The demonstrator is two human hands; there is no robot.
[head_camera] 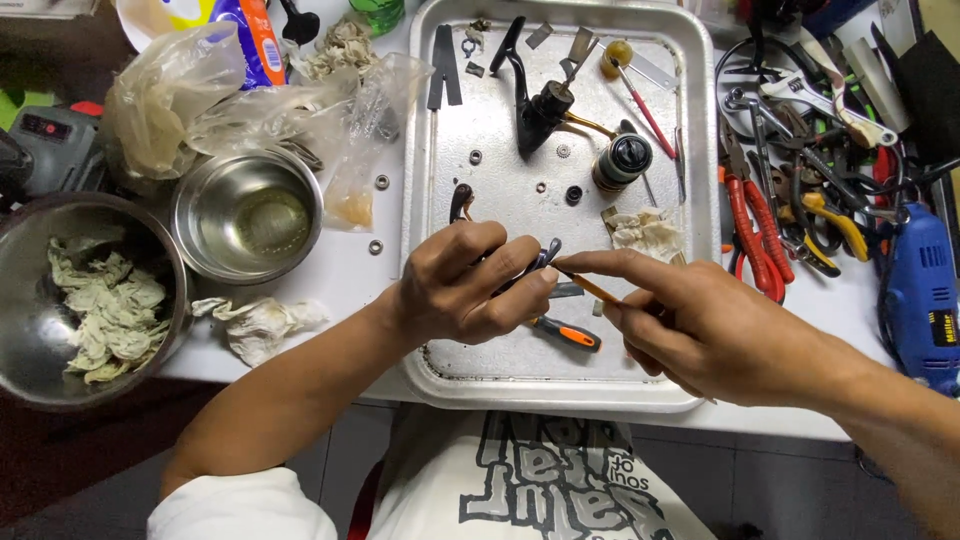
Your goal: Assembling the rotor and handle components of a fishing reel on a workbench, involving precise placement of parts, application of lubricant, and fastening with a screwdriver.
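left hand [465,290] is curled tight around a small dark metal part [545,256] over the near middle of the metal tray [690,150]. right hand [700,330] pinches a thin orange-handled tool [590,288], its tip touching that part. a small orange-grip screwdriver [566,333] lies just nearer.

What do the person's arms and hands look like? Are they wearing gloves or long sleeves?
No gloves: the left hand and the right hand are both bare, with no rings, watch or bracelets showing. The forearms are bare too. A short white sleeve covers the upper left arm, part of a white shirt with dark block print. The right arm's sleeve is out of view.
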